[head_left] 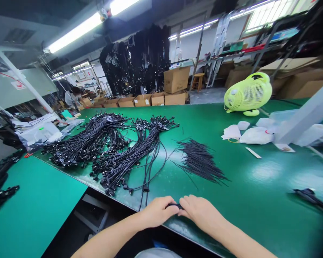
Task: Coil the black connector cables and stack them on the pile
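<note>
My left hand (161,210) and my right hand (197,211) meet at the near edge of the green table. Both have their fingers closed on a short length of black cable (174,205), mostly hidden by the fingers. Just beyond the left hand, thin cable strands with a black connector (145,188) reach toward the table edge. Ahead lies a bundle of black cables (134,154) with connectors at their ends. To its left is a larger heap of similar cables (88,138). A loose pile of thin black strips (200,159), perhaps ties, lies ahead of my right hand.
A yellow-green fan (249,94) stands at the back right, with white crumpled packets (255,135) in front of it. A slanted white post (307,113) rises at the right. Another dark cable bundle (310,197) lies at the right edge. Cardboard boxes (142,100) line the far side.
</note>
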Demonstrator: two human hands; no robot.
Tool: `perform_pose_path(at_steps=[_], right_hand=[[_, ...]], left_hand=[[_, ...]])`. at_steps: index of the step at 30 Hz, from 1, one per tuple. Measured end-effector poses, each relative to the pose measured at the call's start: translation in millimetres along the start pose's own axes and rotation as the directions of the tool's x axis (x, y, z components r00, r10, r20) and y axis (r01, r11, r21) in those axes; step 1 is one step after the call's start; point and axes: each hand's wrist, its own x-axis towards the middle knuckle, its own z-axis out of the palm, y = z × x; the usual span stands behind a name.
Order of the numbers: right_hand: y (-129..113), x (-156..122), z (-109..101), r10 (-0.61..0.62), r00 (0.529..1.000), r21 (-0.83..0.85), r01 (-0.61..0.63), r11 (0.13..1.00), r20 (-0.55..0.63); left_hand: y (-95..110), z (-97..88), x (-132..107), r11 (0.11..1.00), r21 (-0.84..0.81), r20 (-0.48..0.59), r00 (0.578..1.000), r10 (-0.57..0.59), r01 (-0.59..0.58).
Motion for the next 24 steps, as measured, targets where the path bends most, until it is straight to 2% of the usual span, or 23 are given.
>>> perform_pose_path(at_steps=[4, 6, 8, 10, 13, 18, 20, 21, 22, 24], right_hand=[[-7, -16, 15, 0.067, 0.996, 0.115, -0.073, 0.991, 0.06], [-8, -19, 18, 0.144, 0.985, 0.187, -0.16, 0.969, 0.095], [-7, -20, 20, 0.21, 0.968, 0.263, -0.24, 0.935, 0.135], [-6, -22, 21, 0.228, 0.959, 0.321, -0.272, 0.907, 0.166], [-10, -25, 18, 0.253, 0.942, 0.329, -0.316, 0.89, 0.221], [-11, -30, 3, 0.312, 0.836, 0.268, -0.461, 0.846, 0.452], [-1, -33, -7, 0.375, 0.816, 0.353, -0.541, 0.763, 0.44], [4, -36, -12, 0.449, 0.803, 0.43, -0.592, 0.682, 0.392], [8, -39, -17, 0.555, 0.763, 0.533, -0.636, 0.558, 0.33], [9, -43, -25, 0.737, 0.617, 0.732, -0.632, 0.255, 0.276]], left_hand=[[-6, 4.6, 2, 0.989, 0.146, 0.073, 0.997, 0.03, -0.04], [-13, 9.7, 5, 0.982, 0.185, 0.037, 0.999, 0.033, -0.039], [-18, 16.1, 9, 0.979, 0.201, -0.043, 0.998, 0.036, -0.027], [-22, 22.8, 11, 0.982, 0.19, -0.109, 0.993, 0.043, -0.022], [-26, 31.5, 10, 0.987, 0.159, -0.146, 0.988, 0.056, -0.032], [-26, 35.5, 15, 0.987, 0.153, -0.04, 0.998, 0.051, -0.044], [-21, 33.8, 24, 0.999, 0.051, -0.007, 1.0, 0.017, -0.017], [-17, 33.1, 28, 0.998, -0.057, -0.005, 1.0, -0.026, 0.026], [-12, 33.2, 31, 0.978, -0.194, 0.003, 0.997, -0.08, 0.079], [-1, 36.9, 35, 0.876, -0.45, 0.073, 0.985, -0.157, 0.173]])
